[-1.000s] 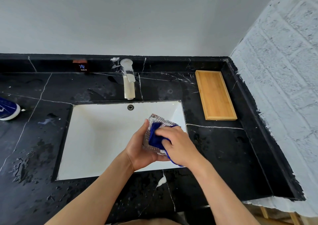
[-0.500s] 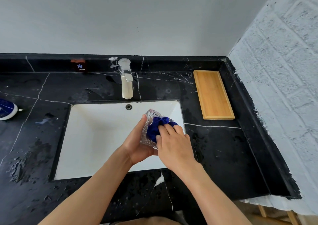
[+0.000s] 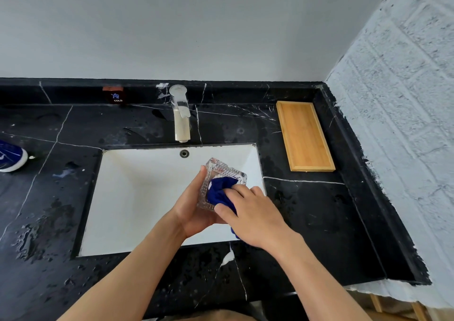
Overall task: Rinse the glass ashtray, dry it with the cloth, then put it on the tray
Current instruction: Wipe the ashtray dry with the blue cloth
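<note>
The drying step is being carried out, judging by how things lie. The glass ashtray is being held above the right-hand part of the sink, tilted so that its hollow is facing the right hand. It is being cradled from behind and below by the left hand, whose thumb is being laid along the ashtray's left edge; the other fingers are hidden behind the glass, but they are evidently being curled round it. A blue cloth is being pinched by the right hand's fingers and pressed into the hollow, with a tail of it being left to hang below the palm.

The ashtray is being shown as clear, thick, square glass with ribbed, faceted walls; whether drops are clinging to it cannot be told. No water is being run from the tap behind the sink.

Once the wiping is judged finished, a carry to the right of the sink is being called for, where the wooden tray is being kept bare, well apart from the hands. A firm hold is being advised, since wet glass is likely being made slippery.
</note>
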